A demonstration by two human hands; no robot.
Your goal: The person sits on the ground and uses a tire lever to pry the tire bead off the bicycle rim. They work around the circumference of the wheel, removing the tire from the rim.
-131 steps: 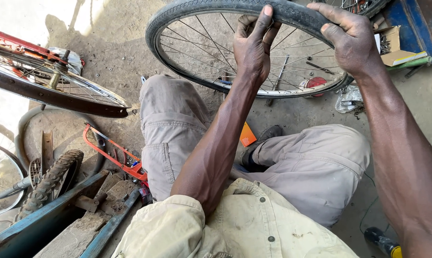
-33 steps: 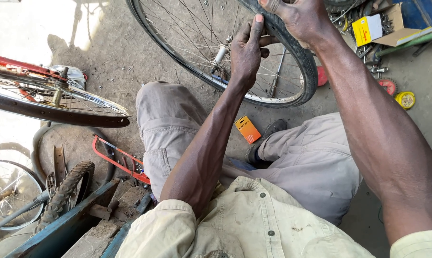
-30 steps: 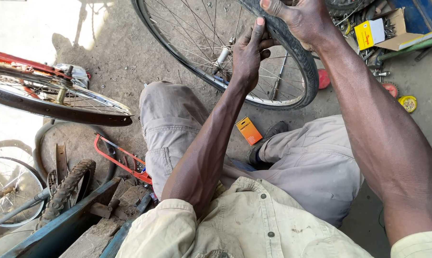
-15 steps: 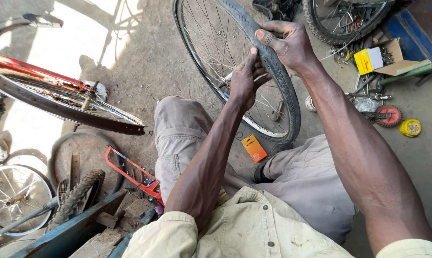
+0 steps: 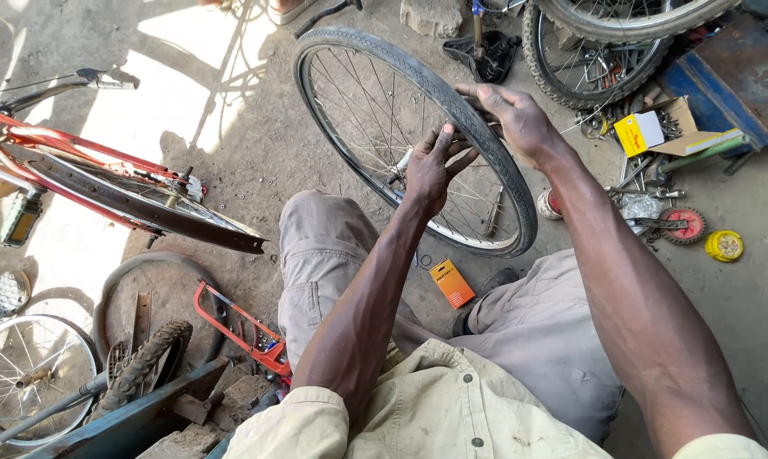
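Observation:
A spoked bicycle wheel with a black tyre (image 5: 333,51) stands on the ground in front of my knees. My left hand (image 5: 431,166) presses flat against the spokes and rim on the near side, fingers spread. My right hand (image 5: 513,119) grips the tyre's right edge from the outside, fingers curled over the tread. Below the wheel, between my legs, a small orange box (image 5: 452,283) lies on the ground.
A red bicycle (image 5: 104,183) lies at the left, with a bare wheel (image 5: 23,378) and a knobby tyre (image 5: 142,365) below it. Another wheel (image 5: 605,51), a yellow box (image 5: 640,133), a blue crate (image 5: 724,85) and scattered tools sit at the upper right. A red frame saw (image 5: 244,331) lies beside my left leg.
The wheel has turned from nearly flat across the view to standing edge-on toward me. Both hands shifted along the tyre with it, and the view pulled back.

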